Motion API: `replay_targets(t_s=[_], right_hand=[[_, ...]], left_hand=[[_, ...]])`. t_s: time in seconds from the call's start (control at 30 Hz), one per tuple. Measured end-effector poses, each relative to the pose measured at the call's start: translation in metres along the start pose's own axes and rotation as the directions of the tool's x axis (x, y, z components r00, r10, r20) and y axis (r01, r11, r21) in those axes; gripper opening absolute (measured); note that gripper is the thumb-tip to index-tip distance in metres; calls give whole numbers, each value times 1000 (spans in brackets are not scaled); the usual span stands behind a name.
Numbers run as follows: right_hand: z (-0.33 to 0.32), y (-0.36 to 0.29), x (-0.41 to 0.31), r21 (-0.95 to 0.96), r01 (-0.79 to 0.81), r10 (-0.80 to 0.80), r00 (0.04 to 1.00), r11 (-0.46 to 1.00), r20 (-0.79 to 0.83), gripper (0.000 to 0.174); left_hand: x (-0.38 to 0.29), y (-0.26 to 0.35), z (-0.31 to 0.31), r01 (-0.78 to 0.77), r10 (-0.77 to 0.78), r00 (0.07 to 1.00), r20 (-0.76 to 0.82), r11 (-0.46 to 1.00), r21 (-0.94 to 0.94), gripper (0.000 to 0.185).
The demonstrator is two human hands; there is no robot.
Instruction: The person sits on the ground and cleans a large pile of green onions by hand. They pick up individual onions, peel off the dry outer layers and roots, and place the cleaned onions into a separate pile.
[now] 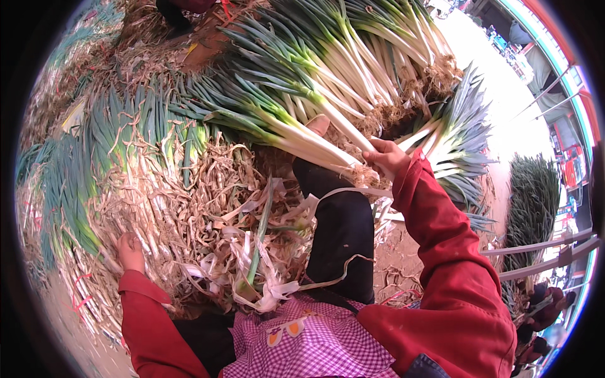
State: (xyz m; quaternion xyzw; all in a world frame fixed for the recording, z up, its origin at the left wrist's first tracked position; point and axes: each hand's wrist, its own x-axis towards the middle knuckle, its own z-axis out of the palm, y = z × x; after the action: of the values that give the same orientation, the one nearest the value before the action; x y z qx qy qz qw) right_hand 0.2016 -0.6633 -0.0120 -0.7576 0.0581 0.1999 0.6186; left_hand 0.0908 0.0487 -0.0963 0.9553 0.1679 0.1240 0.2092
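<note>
My right hand (387,158) grips the root end of a peeled large green onion (342,124). Its white stalk slants up and left to green leaves over a pile of cleaned green onions (350,71), whose roots face right. My left hand (131,253) reaches down onto unpeeled green onions (151,222) wrapped in dry brown husks. A stalk (108,260) lies against its fingers; whether they close on it is hidden. Between my hands, loose peeled husks (246,264) lie heaped by my dark trouser leg (342,231) and over the edge of my checked apron (307,335).
More green onions (463,141) lie to the right with leaves outward. Another long stack (531,203) stands farther right, near grey metal bars (543,260). A person's dark leg (175,16) shows at the top. People (543,312) are at the lower right.
</note>
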Motion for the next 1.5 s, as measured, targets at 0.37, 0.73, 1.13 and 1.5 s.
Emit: replay_targets(t_s=[0.37,0.73,1.13,1.5], right_hand=[[39,-23,-11,401,157,-198,978,903,63,26],[58,4,49,790,-297,87,950,537,299,44],[-8,-34,-49,-584,161,-346,912,796,-220,59],[-58,-13,-91,-766,348,-694,698,541,-173,66]], left_hand=[[-94,338,132,40,569,496,656,739,-672,61],[-128,302,79,-327,535,292,793,835,-443,19],[-126,300,60,-532,681,362,637,712,-459,34],[-134,319,59,-541,711,319,626,679,-496,37]])
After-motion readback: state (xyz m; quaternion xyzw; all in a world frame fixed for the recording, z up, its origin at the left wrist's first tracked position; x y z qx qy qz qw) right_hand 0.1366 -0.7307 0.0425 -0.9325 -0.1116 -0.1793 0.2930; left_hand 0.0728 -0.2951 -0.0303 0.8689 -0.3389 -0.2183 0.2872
